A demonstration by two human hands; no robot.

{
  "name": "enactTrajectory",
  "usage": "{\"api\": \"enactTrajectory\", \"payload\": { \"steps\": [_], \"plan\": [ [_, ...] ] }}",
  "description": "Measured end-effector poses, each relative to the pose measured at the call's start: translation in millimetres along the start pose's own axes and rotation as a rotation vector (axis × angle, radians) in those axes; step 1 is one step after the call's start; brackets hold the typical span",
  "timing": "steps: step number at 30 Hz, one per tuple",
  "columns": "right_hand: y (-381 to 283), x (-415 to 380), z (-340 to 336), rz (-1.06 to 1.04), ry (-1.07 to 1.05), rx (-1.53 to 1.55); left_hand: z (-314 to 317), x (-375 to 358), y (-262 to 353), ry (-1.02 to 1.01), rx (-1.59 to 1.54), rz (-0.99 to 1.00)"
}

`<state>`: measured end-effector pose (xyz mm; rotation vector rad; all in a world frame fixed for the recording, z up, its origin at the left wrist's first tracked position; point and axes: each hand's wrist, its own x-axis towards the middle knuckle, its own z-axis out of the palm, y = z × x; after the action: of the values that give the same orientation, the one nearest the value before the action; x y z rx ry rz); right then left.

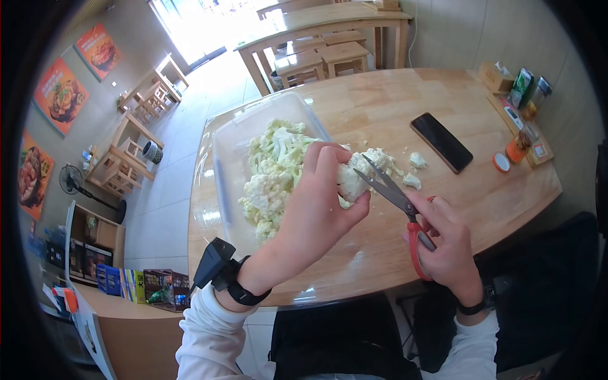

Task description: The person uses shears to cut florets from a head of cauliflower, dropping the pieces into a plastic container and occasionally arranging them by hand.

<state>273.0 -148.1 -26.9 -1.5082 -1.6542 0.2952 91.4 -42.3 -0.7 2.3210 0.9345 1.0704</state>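
Note:
My left hand (326, 196) is closed round a piece of white cauliflower (352, 182) above the wooden table. In my right hand (446, 237) is a pair of scissors (396, 195) with red handles. Its blades are parted and their tips lie against the held cauliflower. Left of that, a translucent plastic tub (225, 190) holds many cut cauliflower florets (269, 190), partly hidden behind my left hand and forearm. Small loose pieces (417, 160) lie on the table to the right of the held cauliflower.
A black phone (441, 142) lies on the wooden table (373, 253). At the right edge stand a tissue box (496, 77), an orange-filled jar (518, 147) and a red-rimmed lid (501, 162). Stools (344, 54) and another table (329, 22) stand beyond.

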Motion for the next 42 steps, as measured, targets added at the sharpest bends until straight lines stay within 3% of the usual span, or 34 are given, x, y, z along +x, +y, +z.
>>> {"api": "enactTrajectory", "payload": {
  "steps": [4,11,13,20,25,28,34,42],
  "plan": [
    [-4.0,0.1,3.5,0.099,-0.080,0.069,9.6,-0.2,-1.3,0.008,0.043,0.048],
    [2.1,-2.5,8.7,0.100,-0.049,0.088,19.2,3.6,-0.1,0.056,0.061,0.084],
    [2.2,-4.8,12.9,0.192,-0.112,0.129,21.7,3.7,-0.1,0.059,0.084,0.069],
    [23.4,-2.7,25.3,0.098,-0.075,0.161,30.8,5.9,-7.8,0.053,0.110,0.047],
    [34.6,3.7,23.0,0.272,-0.096,0.414,31.4,11.0,-4.5,-0.017,0.156,-0.056],
    [42.5,5.6,15.1,0.295,0.043,0.398,29.2,11.2,-6.7,-0.021,0.066,-0.047],
    [33.2,5.4,-5.2,0.203,-0.001,0.055,33.2,9.1,-4.5,-0.015,0.047,0.034],
    [40.2,4.8,-3.8,0.265,-0.107,0.169,34.3,7.7,-4.9,-0.008,0.090,0.164]
  ]
}}
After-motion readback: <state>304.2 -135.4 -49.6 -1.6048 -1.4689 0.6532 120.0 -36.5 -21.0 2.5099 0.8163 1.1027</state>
